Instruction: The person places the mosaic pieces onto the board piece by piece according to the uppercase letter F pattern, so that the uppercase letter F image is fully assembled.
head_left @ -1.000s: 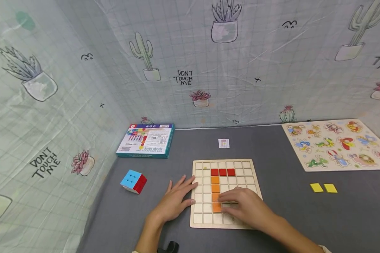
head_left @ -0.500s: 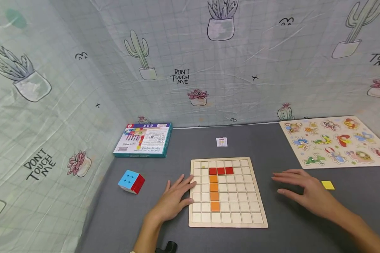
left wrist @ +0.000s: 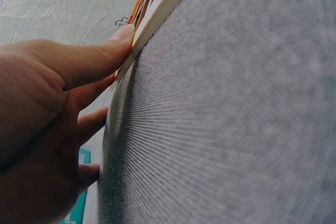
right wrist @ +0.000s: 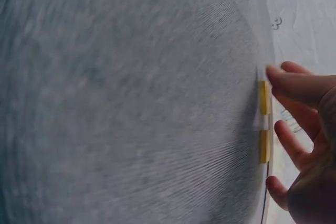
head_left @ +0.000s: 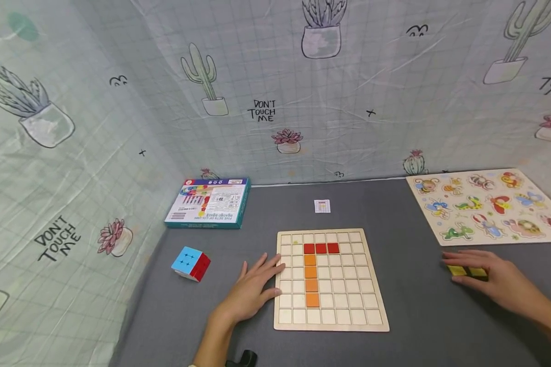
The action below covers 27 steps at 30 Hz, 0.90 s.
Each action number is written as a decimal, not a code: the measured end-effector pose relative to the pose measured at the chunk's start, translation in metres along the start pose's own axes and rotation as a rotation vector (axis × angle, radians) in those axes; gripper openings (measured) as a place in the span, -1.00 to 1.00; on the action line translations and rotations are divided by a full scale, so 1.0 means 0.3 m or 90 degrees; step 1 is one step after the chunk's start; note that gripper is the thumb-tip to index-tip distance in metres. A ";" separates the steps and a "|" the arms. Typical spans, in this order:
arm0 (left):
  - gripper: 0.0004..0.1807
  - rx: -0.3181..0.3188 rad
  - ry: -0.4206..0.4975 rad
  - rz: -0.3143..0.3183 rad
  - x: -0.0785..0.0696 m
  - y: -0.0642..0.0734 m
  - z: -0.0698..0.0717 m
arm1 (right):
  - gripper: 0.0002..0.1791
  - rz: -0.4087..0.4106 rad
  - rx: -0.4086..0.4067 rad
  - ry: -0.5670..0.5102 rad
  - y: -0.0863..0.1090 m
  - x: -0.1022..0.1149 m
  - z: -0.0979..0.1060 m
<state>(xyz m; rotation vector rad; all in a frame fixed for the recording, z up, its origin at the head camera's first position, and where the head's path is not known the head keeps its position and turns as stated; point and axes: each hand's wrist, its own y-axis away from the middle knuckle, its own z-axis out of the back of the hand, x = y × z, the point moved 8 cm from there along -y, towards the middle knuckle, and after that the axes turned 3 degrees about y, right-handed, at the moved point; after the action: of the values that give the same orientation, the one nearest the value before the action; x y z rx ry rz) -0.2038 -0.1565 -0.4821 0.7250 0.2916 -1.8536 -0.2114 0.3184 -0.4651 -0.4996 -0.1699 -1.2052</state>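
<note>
A square wooden grid board (head_left: 330, 317) lies on the grey table, with a row of red tiles (head_left: 321, 248) and a column of orange tiles (head_left: 311, 272) in its cells. My left hand (head_left: 250, 290) rests flat at the board's left edge; thumb and fingertips touch the rim in the left wrist view. Off to the right, my right hand (head_left: 498, 278) hovers over two yellow tiles (head_left: 457, 270), fingers extended and thumb apart. In the right wrist view, both yellow tiles (right wrist: 264, 146) lie on the table below the fingers.
A boxed set (head_left: 208, 204) lies back left, with a puzzle cube (head_left: 191, 263) in front of it. A small printed card (head_left: 322, 206) is behind the board. At the back right lies an insect puzzle board (head_left: 486, 206). A black object (head_left: 245, 358) sits at the front edge.
My right hand has left the lowest orange tile and moved right, to above the yellow tiles. The left hand stays at the board's edge. The head view has shifted slightly.
</note>
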 end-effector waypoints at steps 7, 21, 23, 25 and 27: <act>-0.35 -0.002 0.003 -0.001 -0.002 -0.001 0.001 | -0.63 -0.027 0.004 0.067 0.007 -0.039 -0.021; -0.36 -0.004 -0.005 0.001 0.001 0.002 0.002 | -0.70 0.000 -0.024 0.070 -0.026 -0.005 -0.001; -0.35 -0.004 -0.005 0.000 0.001 0.001 0.002 | -0.69 0.020 -0.032 0.066 -0.037 0.016 0.004; -0.35 -0.003 -0.003 -0.001 0.000 0.001 0.001 | -0.68 0.038 -0.036 0.061 -0.046 0.044 0.007; -0.36 -0.002 -0.002 -0.001 0.000 0.000 0.001 | -0.68 0.057 -0.039 0.053 -0.051 0.077 0.008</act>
<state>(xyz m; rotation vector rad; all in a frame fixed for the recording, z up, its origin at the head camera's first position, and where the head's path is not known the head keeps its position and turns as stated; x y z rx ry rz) -0.2038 -0.1567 -0.4818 0.7195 0.2939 -1.8556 -0.2170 0.2957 -0.4499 -0.5045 -0.0394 -1.1436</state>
